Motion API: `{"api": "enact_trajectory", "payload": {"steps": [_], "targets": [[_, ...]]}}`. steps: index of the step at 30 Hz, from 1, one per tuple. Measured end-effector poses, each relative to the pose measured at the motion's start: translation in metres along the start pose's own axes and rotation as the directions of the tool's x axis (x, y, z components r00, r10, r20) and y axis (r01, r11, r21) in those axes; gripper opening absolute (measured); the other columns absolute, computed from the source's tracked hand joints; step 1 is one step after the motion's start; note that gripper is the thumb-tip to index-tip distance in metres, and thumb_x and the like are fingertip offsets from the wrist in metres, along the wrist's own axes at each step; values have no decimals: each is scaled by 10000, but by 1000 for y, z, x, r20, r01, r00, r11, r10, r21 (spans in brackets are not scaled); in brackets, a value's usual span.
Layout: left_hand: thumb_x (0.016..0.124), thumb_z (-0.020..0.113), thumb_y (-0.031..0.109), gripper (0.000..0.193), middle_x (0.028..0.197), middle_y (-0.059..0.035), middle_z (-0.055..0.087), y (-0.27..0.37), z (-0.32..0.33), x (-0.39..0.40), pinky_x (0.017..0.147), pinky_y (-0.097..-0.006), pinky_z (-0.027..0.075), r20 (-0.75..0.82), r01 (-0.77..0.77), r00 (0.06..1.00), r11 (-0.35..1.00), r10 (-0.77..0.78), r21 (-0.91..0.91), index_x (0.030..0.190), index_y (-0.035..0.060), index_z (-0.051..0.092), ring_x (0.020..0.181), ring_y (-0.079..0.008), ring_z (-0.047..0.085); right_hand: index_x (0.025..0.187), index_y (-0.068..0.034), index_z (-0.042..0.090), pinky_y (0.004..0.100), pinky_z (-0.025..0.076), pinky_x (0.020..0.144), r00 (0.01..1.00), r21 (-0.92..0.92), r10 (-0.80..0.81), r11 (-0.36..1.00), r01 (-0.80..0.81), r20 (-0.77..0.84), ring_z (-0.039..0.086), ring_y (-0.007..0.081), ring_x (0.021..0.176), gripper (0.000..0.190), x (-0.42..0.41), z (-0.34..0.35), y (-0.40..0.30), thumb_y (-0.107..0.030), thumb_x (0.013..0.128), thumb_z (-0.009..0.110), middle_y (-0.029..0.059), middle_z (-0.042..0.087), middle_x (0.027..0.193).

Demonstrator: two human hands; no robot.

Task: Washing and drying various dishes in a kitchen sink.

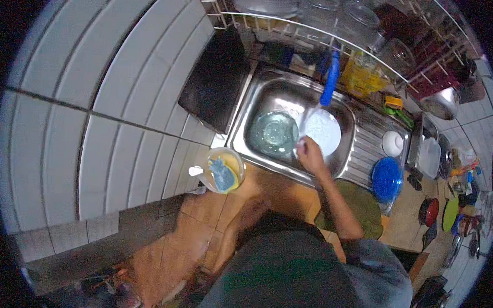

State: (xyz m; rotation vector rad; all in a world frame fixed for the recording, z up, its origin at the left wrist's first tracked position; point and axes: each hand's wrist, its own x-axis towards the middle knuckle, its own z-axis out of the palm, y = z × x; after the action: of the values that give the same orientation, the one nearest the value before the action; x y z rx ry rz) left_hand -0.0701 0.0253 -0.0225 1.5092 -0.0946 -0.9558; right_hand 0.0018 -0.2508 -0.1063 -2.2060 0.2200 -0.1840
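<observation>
My right hand [310, 156] is over the front of the steel sink [241, 135], its fingers closed around a small pale object [299, 148] too blurred to name. A stream of water [309, 115] runs down to these fingers from a tap with a blue hose end [330, 81]. Left of the hand, a clear greenish glass bowl [274, 132] lies in the basin. Just behind the fingers is a white plate [324, 130], partly covered by them. My left hand [259, 205] is a dark blur in front of my body, below the counter's edge; its fingers cannot be made out.
A tub with a blue-and-yellow sponge [222, 174] stands left of the sink. On the ribbed drainboard [363, 137] are a white bowl [392, 143] and a blue plate [387, 179]. Above hangs a wire dish rack [275, 20] with glassware. A dark box-like object [216, 79] borders the sink's left.
</observation>
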Motion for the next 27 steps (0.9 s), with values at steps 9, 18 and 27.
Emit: {"api": "enact_trajectory", "payload": {"steps": [9,18,27], "targets": [[927,477,295,320,999,-68,588,54,-22,-2,864,-292,415,54,152,986,987,-155,54,1081,25,554,950,-153,516,1086,-107,555,424,370,848,980,-431,-115,885,176,163,464,310,982,487,148,102,1,-175,637,731,162,482,1012],[929,476,277,296,1007,-58,587,53,-34,24,852,-290,428,-107,195,974,980,-199,-48,1097,46,552,945,-155,526,1011,-69,568,398,360,846,965,-399,-255,881,256,57,473,301,980,373,148,111,22,-101,659,687,136,499,987],[934,438,338,362,1089,-108,567,74,-24,34,918,-333,386,-3,181,984,983,-181,34,1122,49,550,1022,-211,506,871,-6,484,423,366,753,975,-444,-104,896,5,-198,464,332,887,278,129,86,35,-41,654,654,165,474,893]]}}
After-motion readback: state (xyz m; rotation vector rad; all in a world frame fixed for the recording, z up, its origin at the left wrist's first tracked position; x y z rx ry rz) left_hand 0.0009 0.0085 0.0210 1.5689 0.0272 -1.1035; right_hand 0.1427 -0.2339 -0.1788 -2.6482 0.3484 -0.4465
